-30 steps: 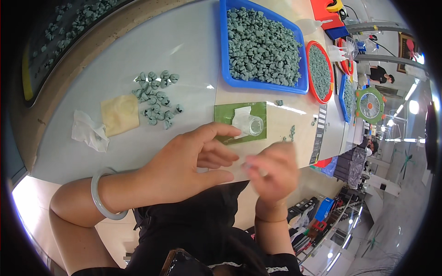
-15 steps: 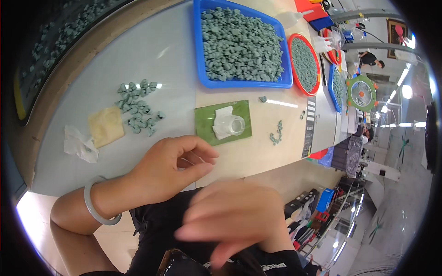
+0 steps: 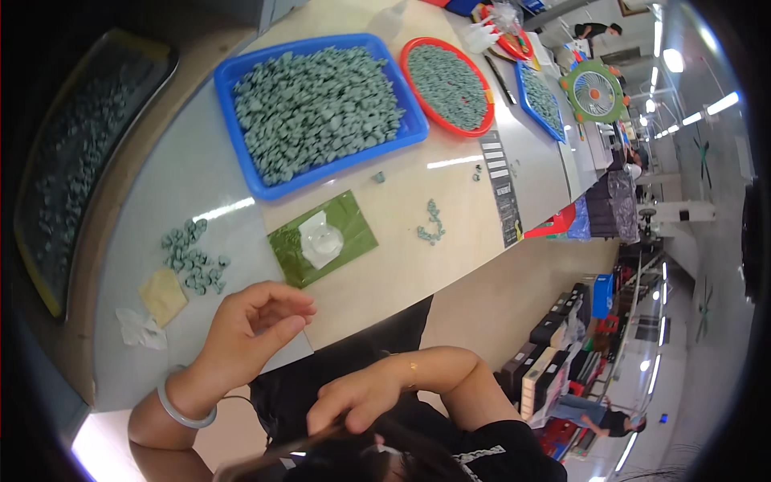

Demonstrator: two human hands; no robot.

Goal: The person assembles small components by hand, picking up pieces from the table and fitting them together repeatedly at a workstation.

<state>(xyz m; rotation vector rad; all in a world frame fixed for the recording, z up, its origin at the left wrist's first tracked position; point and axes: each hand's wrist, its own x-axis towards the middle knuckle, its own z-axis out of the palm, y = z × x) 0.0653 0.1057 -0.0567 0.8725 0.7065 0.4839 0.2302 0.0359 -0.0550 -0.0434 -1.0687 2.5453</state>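
My left hand (image 3: pixel 259 328), a pale bangle (image 3: pixel 186 406) on its wrist, hovers at the table's near edge. Its fingers curl toward the thumb; anything between them is hidden. My right hand (image 3: pixel 353 398) is drawn back over my dark clothing, fingers bent beside a blurred dark thing (image 3: pixel 321 447) at the lower edge; what they grip cannot be made out. Beyond my left hand lies a green packet (image 3: pixel 353 215) with white tissue and a small clear cup (image 3: pixel 324 241) on it. Grey-green stones (image 3: pixel 193 255) form a loose pile to the left.
A blue tray (image 3: pixel 265 189) and a red round tray (image 3: pixel 450 128) hold many stones. A short curved row of stones (image 3: pixel 432 223) lies right of the packet. A yellowish cloth (image 3: pixel 163 296) and crumpled tissue (image 3: pixel 140 328) sit at left. A green fan (image 3: pixel 593 91) stands farther back.
My right hand has pulled back toward me, away from the left hand and table edge. The view has turned, so the table's things appear farther left. My left hand stays curled.
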